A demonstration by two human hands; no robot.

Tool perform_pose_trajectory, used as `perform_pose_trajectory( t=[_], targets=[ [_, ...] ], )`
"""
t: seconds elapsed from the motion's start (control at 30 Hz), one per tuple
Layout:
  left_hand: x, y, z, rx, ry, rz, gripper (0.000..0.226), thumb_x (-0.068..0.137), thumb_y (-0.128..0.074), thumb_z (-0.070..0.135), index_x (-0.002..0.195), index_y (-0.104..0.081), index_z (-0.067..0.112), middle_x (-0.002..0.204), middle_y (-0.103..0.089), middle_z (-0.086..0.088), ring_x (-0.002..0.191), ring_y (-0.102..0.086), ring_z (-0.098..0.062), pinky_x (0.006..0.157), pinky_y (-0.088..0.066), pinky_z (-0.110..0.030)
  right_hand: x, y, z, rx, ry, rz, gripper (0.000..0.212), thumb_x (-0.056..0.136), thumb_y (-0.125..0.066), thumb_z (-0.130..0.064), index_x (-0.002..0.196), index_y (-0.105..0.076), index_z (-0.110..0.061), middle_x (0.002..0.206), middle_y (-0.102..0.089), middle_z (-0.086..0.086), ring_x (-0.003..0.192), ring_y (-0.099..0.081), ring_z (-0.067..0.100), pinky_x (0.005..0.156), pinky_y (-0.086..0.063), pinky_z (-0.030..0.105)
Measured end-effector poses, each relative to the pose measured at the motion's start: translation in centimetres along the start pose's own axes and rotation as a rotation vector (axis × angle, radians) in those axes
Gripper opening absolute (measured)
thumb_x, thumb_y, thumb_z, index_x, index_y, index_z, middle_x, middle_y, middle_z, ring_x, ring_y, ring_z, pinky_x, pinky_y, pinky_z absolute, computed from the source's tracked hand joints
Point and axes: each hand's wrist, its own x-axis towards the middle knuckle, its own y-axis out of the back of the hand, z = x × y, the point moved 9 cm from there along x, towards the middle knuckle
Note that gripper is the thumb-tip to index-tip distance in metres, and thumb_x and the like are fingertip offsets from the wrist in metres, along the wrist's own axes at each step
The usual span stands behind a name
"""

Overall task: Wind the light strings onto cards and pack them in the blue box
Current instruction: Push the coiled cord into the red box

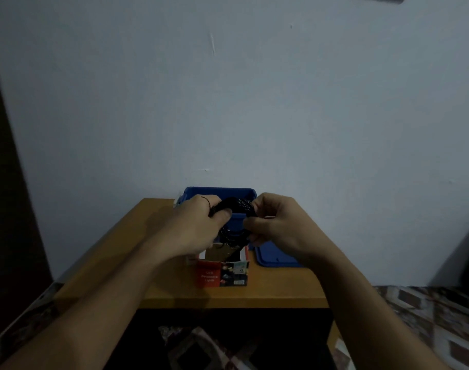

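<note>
table front edge (228,300): closest thing to us, smooth orange-brown wood-look top, flat and a bit glossy, with patterned floor showing below and off to the right.

retail carton (222,271): small printed cardboard pack, red panel reading "LED Decorative Lights", top flaps open, sitting right under the bundle (looks like where the string came from, that's our guess).

blue lid (274,256): flat rounded plastic lid lying on the table just right of the carton, partly under our right wrist.

left hand (198,228): grip curled closed around the left end of the dark bundle, thumb pressed in on the near side.

right hand (270,222): grip pinched shut on the right end, fingertips folded in over the wire.

light string (237,206): black, thin, floppy wire with tiny bulbs that catch the light as pale dots; bunched in a loose hank held up between both hands, long axis running left to right, some loops dangling down toward the carton. We can't make out any card in there, it's too dark.

the key relation: the bundle hangs just above and in front of the blue box, so packing it is a short push away from us and down; both hands are about equally near.

blue box (220,192): rigid blue plastic tub, rounded rim, open, against the pale wall at the table's far edge.
</note>
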Motion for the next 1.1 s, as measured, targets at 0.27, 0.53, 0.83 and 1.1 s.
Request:
perform_pose_trajectory(
  t=[0.27,0.53,0.83,1.1],
  targets=[
    [3.4,-2.1,-3.9,-0.028,0.091,-0.047,0.016,0.102,-0.052,0.031,0.095,-0.062,0.02,0.063,-0.065,0.0,0.047,-0.061,-0.003,0.045,-0.045,-0.019,3.5,-0.9,3.8,-0.082,-0.053,0.006,0.009,0.09,-0.068,0.001,0.092,-0.061,-0.003,0.077,-0.07,0.009,0.065,-0.071,0.018,0.063,-0.059,0.028],
    [5.8,-4.6,-8.4,0.054,0.141,-0.041,0.024,0.099,-0.056,0.033,0.078,-0.066,0.027,0.065,-0.065,0.001,0.059,-0.063,-0.013,0.051,-0.042,-0.024,6.5,-2.3,8.6,-0.277,-0.072,0.015,0.013,0.083,-0.072,-0.004,0.084,-0.061,-0.009,0.08,-0.071,0.007,0.074,-0.072,0.021,0.07,-0.063,0.04],
    [5.7,-7.8,-12.5,0.267,0.156,-0.064,0.019,0.099,-0.055,0.035,0.088,-0.069,0.026,0.082,-0.063,0.002,0.07,-0.059,-0.014,0.051,-0.036,-0.027,7.4,-4.8,12.2,-0.603,-0.052,-0.072,0.011,0.084,-0.069,-0.01,0.081,-0.061,-0.016,0.08,-0.064,-0.001,0.075,-0.06,0.019,0.057,-0.046,0.029],
    [5.7,-7.2,-13.7,0.259,0.233,0.061,0.033,0.081,-0.078,0.043,0.092,-0.052,0.027,0.08,-0.057,0.008,0.066,-0.054,-0.009,0.049,-0.041,-0.028,8.3,-7.0,12.3,-0.882,-0.014,-0.187,0.005,0.088,-0.063,-0.01,0.089,-0.064,-0.014,0.083,-0.063,0.009,0.075,-0.06,0.03,0.059,-0.047,0.036]
  ],
)
